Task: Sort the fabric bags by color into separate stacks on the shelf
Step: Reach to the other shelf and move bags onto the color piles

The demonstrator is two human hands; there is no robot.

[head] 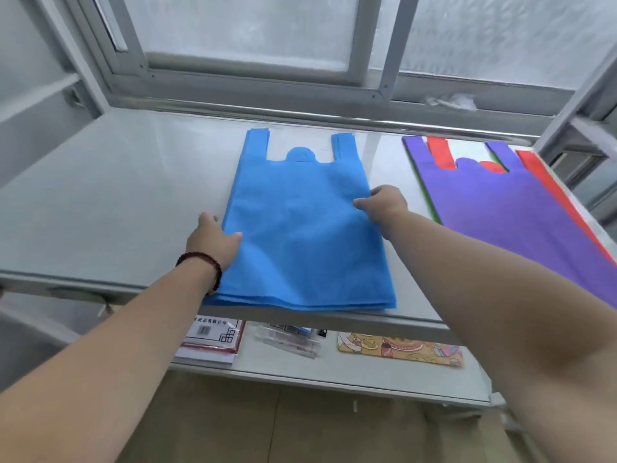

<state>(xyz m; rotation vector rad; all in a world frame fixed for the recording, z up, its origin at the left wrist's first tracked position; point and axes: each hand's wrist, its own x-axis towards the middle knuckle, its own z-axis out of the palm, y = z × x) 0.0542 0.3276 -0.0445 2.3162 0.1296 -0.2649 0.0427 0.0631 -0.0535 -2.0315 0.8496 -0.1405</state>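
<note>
Hands grip one stack of blue non-woven fabric bags (300,235): left hand (213,240) pinching its left edge, right hand (384,203) pinching its right edge; purple fabric bag (521,212) lies right of the right hand.

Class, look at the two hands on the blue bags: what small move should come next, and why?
Probably let go and reach right for the purple bag. The blue stack already lies flat and square on the shelf, with the left hand and right hand at its edges, while the mixed pile still shows red and green beneath.
</note>
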